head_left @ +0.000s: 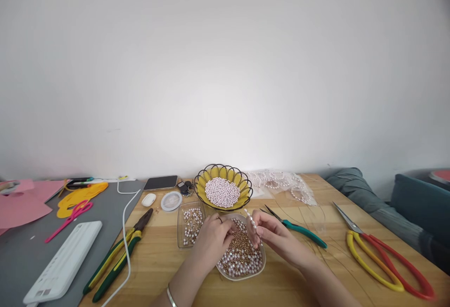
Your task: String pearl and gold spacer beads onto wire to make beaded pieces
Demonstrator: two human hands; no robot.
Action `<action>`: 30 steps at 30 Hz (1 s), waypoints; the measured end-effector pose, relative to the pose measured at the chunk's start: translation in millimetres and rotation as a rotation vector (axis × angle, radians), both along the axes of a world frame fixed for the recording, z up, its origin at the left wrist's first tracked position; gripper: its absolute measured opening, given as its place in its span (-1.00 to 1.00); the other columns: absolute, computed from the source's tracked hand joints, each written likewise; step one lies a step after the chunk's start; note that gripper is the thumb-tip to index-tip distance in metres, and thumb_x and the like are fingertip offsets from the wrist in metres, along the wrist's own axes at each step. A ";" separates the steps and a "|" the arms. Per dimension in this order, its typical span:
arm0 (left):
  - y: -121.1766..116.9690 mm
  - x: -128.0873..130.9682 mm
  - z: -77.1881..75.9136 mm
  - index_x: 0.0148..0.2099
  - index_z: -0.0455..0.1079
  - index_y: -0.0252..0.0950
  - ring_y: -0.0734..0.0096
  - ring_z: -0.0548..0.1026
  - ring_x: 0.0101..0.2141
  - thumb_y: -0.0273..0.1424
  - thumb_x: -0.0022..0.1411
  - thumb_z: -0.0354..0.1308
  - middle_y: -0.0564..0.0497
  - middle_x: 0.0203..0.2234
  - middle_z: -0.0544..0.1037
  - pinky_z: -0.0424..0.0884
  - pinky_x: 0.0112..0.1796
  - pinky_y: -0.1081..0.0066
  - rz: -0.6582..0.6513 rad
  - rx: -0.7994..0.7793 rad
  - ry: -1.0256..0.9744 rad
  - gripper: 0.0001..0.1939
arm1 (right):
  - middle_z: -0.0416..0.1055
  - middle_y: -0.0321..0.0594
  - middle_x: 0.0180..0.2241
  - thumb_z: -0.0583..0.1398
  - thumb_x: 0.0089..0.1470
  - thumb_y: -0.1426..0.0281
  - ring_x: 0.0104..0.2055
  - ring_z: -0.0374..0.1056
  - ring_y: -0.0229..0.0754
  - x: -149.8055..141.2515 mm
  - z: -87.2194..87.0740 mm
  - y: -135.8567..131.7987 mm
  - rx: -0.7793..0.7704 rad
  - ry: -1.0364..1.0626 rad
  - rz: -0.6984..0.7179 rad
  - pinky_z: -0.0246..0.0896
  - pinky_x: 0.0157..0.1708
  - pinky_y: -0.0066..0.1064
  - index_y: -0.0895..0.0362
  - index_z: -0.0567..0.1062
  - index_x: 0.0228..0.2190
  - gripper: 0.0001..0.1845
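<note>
A pale bowl [242, 279] stands on the wooden table, filled with gold and pearly pink beads. Over its left side is my left hand [213, 239], fingers bent together among the beads; whether a bead is between the fingertips is hidden. At the bowl's right edge my right hand [272, 234] pinches a short string of pearl beads [251, 219], which stands up past the fingers. Left of the bowl sits a clear square box [180, 225] with loose beads. Just behind is a yellow basket [242, 180] with black looped rim, holding light pink beads.
Green-handled pliers [305, 233] and red-yellow scissors [376, 250] lie to the right. Bagged bead strands [281, 183] are behind. On the left are large pliers [119, 255], a white cable [124, 232], a power strip [66, 260], pink scissors [72, 215], a phone [161, 183] and a thread spool [171, 201].
</note>
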State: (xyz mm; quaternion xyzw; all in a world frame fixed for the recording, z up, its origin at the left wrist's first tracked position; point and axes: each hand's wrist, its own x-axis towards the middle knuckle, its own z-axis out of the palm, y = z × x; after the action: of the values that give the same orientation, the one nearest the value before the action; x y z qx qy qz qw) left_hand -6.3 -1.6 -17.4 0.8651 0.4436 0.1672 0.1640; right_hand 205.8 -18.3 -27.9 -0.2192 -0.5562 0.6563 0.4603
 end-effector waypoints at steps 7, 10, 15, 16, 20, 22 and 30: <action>-0.2 0.2 0.5 -0.18 0.55 -0.27 0.07 0.54 -0.10 -0.65 0.23 0.21 -0.05 -0.24 0.67 0.43 -0.06 0.14 -0.001 -0.034 0.002 -0.79 | 0.42 -0.34 -0.47 0.32 0.23 0.15 -0.41 0.33 -0.27 0.5 -0.9 0.2 0.004 -0.021 -0.010 0.23 -0.32 -0.43 0.11 0.46 -0.35 -0.70; -1.5 0.8 -0.7 -0.12 0.54 -0.30 0.08 0.51 -0.07 -0.65 0.26 0.17 -0.09 -0.18 0.64 0.42 -0.03 0.16 0.001 -0.026 0.003 -0.77 | 0.42 -0.34 -0.46 0.31 0.23 0.15 -0.41 0.33 -0.27 0.8 -1.3 0.5 0.004 -0.021 -0.009 0.23 -0.32 -0.43 0.11 0.46 -0.36 -0.69; -0.5 2.0 -2.8 -0.19 0.56 -0.34 0.00 0.50 -0.06 -0.59 0.23 0.26 -0.16 -0.17 0.60 0.42 -0.02 0.10 0.022 -0.028 0.034 -0.88 | 0.42 -0.35 -0.46 0.32 0.23 0.15 -0.42 0.33 -0.28 0.2 -0.7 0.3 -0.011 -0.012 -0.001 0.21 -0.33 -0.44 0.11 0.47 -0.34 -0.70; -0.1 2.5 -3.2 -0.23 0.57 -0.33 0.00 0.51 -0.07 -0.59 0.24 0.26 -0.15 -0.19 0.61 0.42 -0.02 0.09 0.020 -0.030 0.042 -0.90 | 0.42 -0.35 -0.46 0.32 0.22 0.15 -0.42 0.32 -0.28 -0.1 -0.7 0.4 -0.014 -0.012 0.000 0.21 -0.33 -0.44 0.11 0.47 -0.34 -0.70; -0.4 4.2 -3.4 -0.24 0.56 -0.31 -0.01 0.50 -0.08 -0.59 0.28 0.22 -0.14 -0.20 0.62 0.40 -0.03 0.06 0.006 -0.028 0.057 -0.88 | 0.42 -0.35 -0.46 0.33 0.22 0.14 -0.42 0.32 -0.28 -0.5 -1.3 1.6 -0.020 -0.012 0.001 0.21 -0.33 -0.44 0.11 0.46 -0.35 -0.69; -1.4 3.9 -2.6 -0.21 0.54 -0.31 0.00 0.50 -0.07 -0.59 0.30 0.19 -0.15 -0.18 0.62 0.39 -0.01 0.06 0.005 -0.028 0.052 -0.87 | 0.42 -0.35 -0.46 0.33 0.22 0.15 -0.41 0.33 -0.28 0.0 -1.5 2.0 -0.029 -0.012 -0.003 0.21 -0.33 -0.44 0.11 0.46 -0.35 -0.70; 0.8 -1.1 -1.7 -0.19 0.51 -0.28 0.07 0.52 -0.15 -0.57 0.18 0.32 -0.04 -0.29 0.65 0.41 -0.12 0.19 0.020 -0.101 -0.021 -0.84 | 0.43 -0.34 -0.47 0.33 0.22 0.14 -0.42 0.34 -0.27 0.9 -2.3 1.4 -0.031 -0.014 0.001 0.21 -0.32 -0.42 0.12 0.46 -0.35 -0.69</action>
State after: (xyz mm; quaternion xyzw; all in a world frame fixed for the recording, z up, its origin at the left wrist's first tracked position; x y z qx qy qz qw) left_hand -7.4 -0.8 -19.1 0.8493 0.4586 0.1552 0.2104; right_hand 206.7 -16.8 -30.2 -0.2306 -0.5492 0.6636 0.4526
